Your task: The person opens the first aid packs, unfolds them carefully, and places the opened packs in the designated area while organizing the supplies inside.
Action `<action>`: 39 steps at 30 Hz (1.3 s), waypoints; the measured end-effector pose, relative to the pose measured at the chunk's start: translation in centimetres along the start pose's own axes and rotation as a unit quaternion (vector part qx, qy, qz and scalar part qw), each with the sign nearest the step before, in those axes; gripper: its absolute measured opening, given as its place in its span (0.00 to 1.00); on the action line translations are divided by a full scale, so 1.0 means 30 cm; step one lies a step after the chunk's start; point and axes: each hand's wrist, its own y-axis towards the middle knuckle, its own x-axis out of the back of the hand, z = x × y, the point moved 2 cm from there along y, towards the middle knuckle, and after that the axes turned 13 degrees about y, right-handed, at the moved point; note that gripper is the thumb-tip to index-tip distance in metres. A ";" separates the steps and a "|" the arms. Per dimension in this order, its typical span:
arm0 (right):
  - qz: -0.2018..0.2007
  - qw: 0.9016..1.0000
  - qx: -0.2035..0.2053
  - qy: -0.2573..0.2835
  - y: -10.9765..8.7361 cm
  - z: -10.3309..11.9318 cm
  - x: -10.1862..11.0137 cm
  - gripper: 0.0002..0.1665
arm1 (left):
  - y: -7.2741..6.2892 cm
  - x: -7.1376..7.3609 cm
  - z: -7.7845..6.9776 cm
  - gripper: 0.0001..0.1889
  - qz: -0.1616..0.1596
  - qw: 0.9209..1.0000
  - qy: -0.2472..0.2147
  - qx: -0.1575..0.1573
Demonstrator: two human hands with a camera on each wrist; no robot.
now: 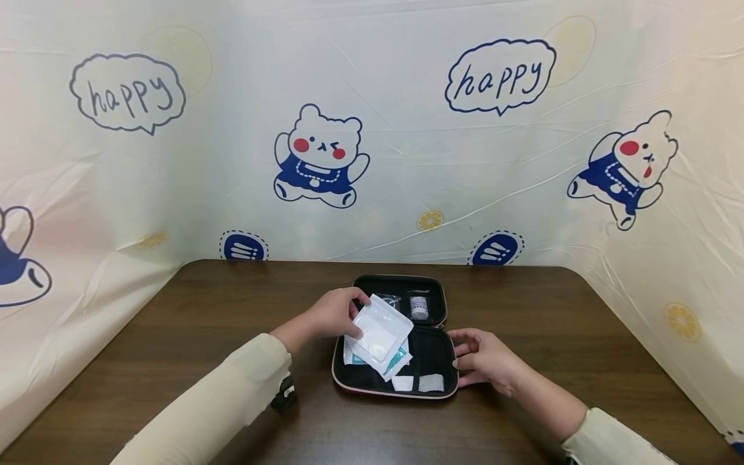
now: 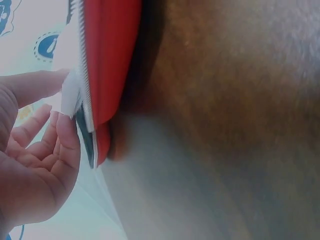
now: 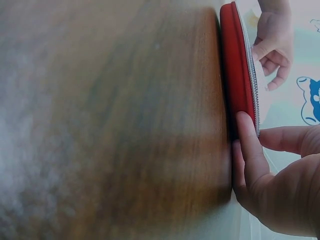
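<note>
A zippered first-aid case (image 1: 433, 352), black inside and red outside (image 2: 107, 55), lies open on the table. My left hand (image 1: 334, 313) pinches a flat white packet (image 1: 380, 332) between thumb and fingers, above the left part of the near half. Under it shows a white-and-teal packet (image 1: 401, 359). At the right edge of the case, my right hand (image 1: 485, 358) grips the rim, the thumb at the zipper and the fingers (image 3: 250, 145) against the red side. Along the front of the near half sit a small white piece (image 1: 402, 383) and a whitish textured roll (image 1: 431, 383).
In the far half of the case are a small white bottle (image 1: 418, 307) and a clear plastic bag (image 1: 391, 301). The brown wooden table (image 1: 517, 297) reaches back to a printed cloth (image 1: 401, 161), which also hangs at both sides.
</note>
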 end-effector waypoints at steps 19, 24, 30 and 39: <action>-0.004 1.000 0.001 -0.002 -0.004 -0.002 0.000 0.39 | -0.037 0.062 0.030 0.26 -0.035 0.999 -0.025 0.000; -0.007 1.000 -0.003 -0.003 -0.003 0.001 0.000 0.38 | -0.043 0.078 0.038 0.23 -0.031 0.997 -0.070 0.013; -0.011 1.000 -0.006 -0.004 -0.002 0.002 0.000 0.38 | -0.049 0.088 0.047 0.26 0.005 0.983 -0.180 0.024; -0.006 1.000 -0.008 0.002 0.002 0.002 0.005 0.39 | -0.054 0.075 0.030 0.36 0.050 0.962 -0.266 0.032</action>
